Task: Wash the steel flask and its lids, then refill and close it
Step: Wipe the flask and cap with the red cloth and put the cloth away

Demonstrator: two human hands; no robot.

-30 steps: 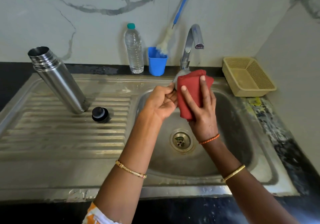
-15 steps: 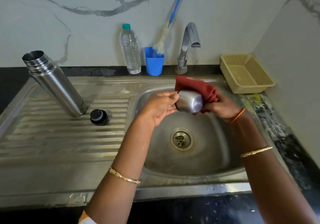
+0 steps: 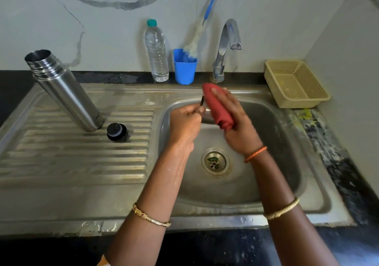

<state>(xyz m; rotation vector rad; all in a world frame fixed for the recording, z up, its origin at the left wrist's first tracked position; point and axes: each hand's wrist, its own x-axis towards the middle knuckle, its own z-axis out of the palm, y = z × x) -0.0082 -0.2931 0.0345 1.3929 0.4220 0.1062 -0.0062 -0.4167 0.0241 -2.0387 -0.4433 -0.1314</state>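
Steel flask (image 3: 63, 90) standing open on drainboard (image 3: 71, 163), inner stopper (image 3: 117, 132) beside. Over sink: left hand (image 3: 185, 125) gripping cup lid (image 3: 206, 115), right hand (image 3: 235, 122) wrapping red cloth (image 3: 217, 106) round it. Wiping step, seemingly; next, likely flask refill.

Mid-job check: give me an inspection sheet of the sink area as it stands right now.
Surface: steel drainboard and sink basin, no water running from the tap.
Job's things: steel flask open, standing on the drainboard; black inner lid beside it; steel cup lid mostly hidden by the red cloth.
Clutter: water bottle, blue cup with brush, beige basket.
Grips: left hand holds the lid; right hand holds the cloth.
Cables: nothing seen.
Surroundings: marble wall.
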